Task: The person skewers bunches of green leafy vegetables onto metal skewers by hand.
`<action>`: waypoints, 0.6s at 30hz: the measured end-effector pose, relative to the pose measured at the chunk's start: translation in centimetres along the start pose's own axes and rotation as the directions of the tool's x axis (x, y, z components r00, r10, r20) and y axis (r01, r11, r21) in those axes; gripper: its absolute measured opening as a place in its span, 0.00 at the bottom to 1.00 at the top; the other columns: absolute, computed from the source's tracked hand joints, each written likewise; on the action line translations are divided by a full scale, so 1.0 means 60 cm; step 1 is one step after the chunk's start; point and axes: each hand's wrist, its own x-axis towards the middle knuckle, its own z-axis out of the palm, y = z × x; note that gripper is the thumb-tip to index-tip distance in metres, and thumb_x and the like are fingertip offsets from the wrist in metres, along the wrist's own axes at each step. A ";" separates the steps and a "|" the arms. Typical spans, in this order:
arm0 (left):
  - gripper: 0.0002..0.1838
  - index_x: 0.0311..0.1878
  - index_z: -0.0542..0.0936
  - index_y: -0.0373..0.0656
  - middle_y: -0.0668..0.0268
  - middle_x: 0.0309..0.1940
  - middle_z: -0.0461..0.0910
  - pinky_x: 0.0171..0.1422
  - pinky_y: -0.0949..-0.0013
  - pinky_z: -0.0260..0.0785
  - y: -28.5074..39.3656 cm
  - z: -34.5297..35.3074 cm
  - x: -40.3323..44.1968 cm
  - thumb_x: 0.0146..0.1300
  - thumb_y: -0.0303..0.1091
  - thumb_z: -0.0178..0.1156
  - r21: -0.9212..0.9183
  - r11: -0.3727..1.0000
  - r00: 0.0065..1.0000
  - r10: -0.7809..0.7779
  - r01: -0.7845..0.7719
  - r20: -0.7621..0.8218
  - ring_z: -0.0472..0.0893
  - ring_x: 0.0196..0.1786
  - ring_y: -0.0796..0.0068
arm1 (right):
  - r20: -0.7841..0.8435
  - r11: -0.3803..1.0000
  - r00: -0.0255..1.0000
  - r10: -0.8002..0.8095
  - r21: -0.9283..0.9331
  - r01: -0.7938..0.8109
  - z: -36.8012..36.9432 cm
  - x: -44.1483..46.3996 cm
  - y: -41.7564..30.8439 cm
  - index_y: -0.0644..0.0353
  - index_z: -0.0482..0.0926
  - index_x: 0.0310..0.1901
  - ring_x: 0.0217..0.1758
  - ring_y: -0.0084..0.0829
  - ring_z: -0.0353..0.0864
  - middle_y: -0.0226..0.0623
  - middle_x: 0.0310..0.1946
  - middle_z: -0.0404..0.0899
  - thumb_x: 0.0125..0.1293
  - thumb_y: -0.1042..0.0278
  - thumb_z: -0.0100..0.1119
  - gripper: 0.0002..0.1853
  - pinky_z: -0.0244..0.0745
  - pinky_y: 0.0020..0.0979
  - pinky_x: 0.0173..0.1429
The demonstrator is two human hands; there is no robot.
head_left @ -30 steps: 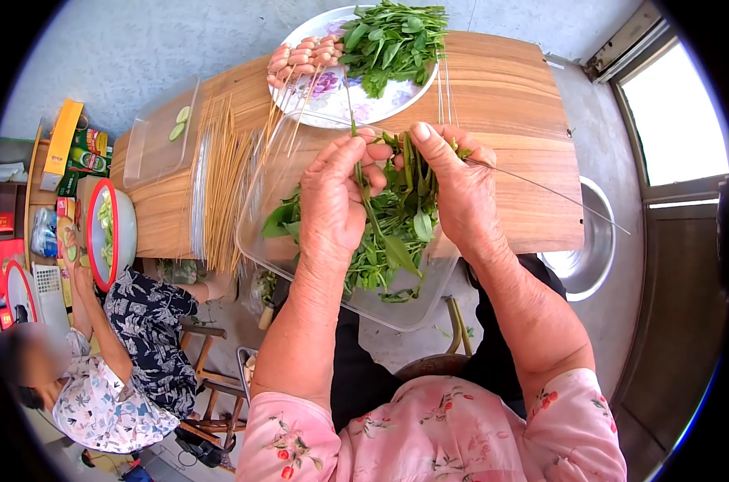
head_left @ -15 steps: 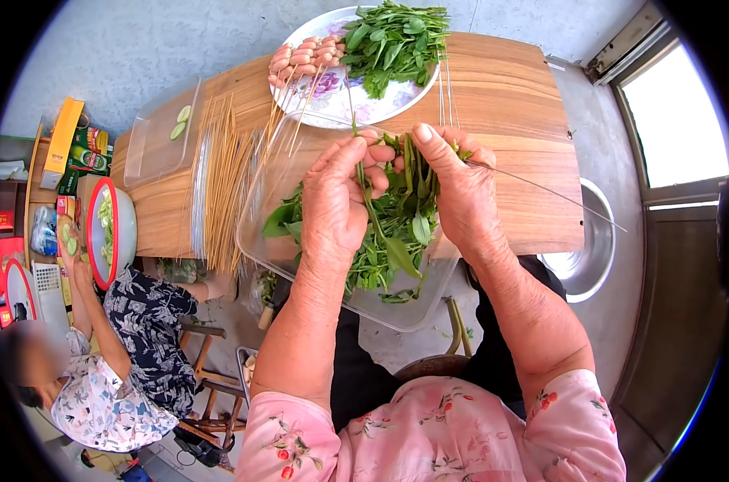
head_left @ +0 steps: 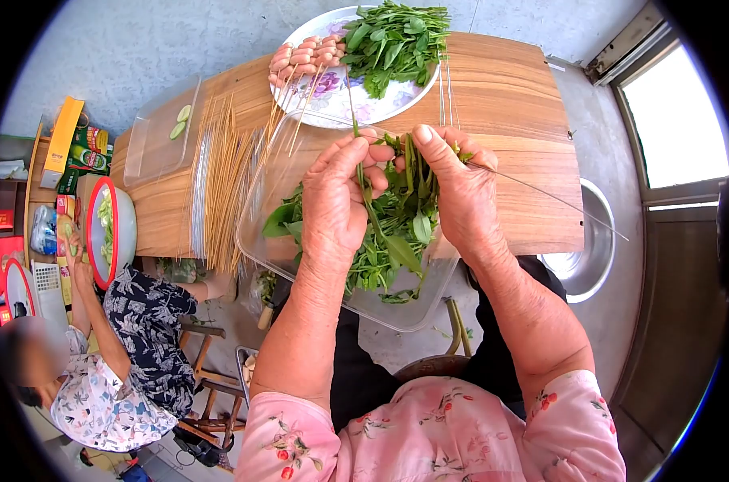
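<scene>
Between the fingers of my left hand [head_left: 339, 189] a long green leafy stem [head_left: 397, 249] is pinched, its tip up and its leaf hanging down. My right hand [head_left: 461, 181] is closed around a bunch of leafy greens [head_left: 417, 177] and a thin metal skewer [head_left: 553, 195], which sticks out to the right. Both hands are above a clear plastic tub [head_left: 389, 315] holding more loose greens [head_left: 368, 277]. Beyond them, a flowered plate [head_left: 364, 108] bears a heap of greens [head_left: 397, 44] and skewered sausages [head_left: 307, 58].
Bamboo skewers [head_left: 234, 185] and metal ones lie on the wooden table [head_left: 517, 104]. A clear box [head_left: 159, 145] with cucumber slices stands at the left. A co-worker [head_left: 111, 386] sits there beside a red-rimmed bowl [head_left: 126, 233]. A metal basin [head_left: 597, 265] is at the right.
My hands and the greens stay almost still, with only a tiny shift of the skewer. The co-worker's hands move slightly by the bowl.
</scene>
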 end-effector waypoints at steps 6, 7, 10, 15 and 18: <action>0.09 0.41 0.79 0.39 0.64 0.29 0.80 0.27 0.77 0.61 -0.002 -0.002 0.003 0.60 0.32 0.56 0.014 1.000 1.000 0.021 -0.021 -0.002 0.72 0.23 0.80 | -0.001 1.000 1.000 -0.005 0.012 0.005 0.001 0.001 0.002 0.65 0.79 0.34 0.27 0.21 0.77 0.33 0.24 0.79 0.60 0.62 0.61 0.12 0.74 0.22 0.33; 0.09 0.41 0.79 0.39 0.64 0.29 0.80 0.27 0.77 0.61 -0.002 -0.002 0.002 0.60 0.32 0.56 0.014 1.000 1.000 0.021 -0.021 -0.002 0.72 0.23 0.80 | 0.001 1.000 1.000 -0.008 0.016 0.008 0.001 0.001 0.002 0.65 0.79 0.34 0.27 0.21 0.77 0.33 0.24 0.79 0.60 0.62 0.61 0.12 0.74 0.22 0.33; 0.09 0.41 0.79 0.39 0.63 0.29 0.80 0.28 0.77 0.61 -0.002 0.000 0.001 0.60 0.32 0.57 0.037 0.999 1.000 0.024 -0.024 -0.009 0.72 0.23 0.80 | -0.016 0.999 1.000 0.003 0.032 -0.002 0.003 0.000 0.003 0.65 0.79 0.34 0.27 0.21 0.77 0.33 0.25 0.79 0.60 0.63 0.61 0.12 0.74 0.22 0.33; 0.10 0.42 0.78 0.38 0.62 0.30 0.79 0.28 0.76 0.58 -0.002 0.003 -0.001 0.60 0.31 0.56 0.055 0.998 1.000 0.029 -0.029 -0.010 0.70 0.25 0.78 | -0.015 0.998 1.000 -0.009 0.066 0.010 0.004 0.000 0.007 0.63 0.80 0.35 0.25 0.14 0.70 0.27 0.21 0.78 0.60 0.57 0.62 0.14 0.65 0.19 0.29; 0.10 0.42 0.78 0.38 0.62 0.29 0.80 0.28 0.76 0.58 -0.002 0.004 0.000 0.60 0.32 0.56 0.060 0.998 1.000 0.025 -0.026 0.007 0.70 0.25 0.78 | -0.035 0.999 0.999 -0.001 0.041 0.002 0.001 0.003 0.010 0.63 0.80 0.35 0.25 0.15 0.71 0.27 0.22 0.78 0.60 0.58 0.62 0.14 0.66 0.19 0.29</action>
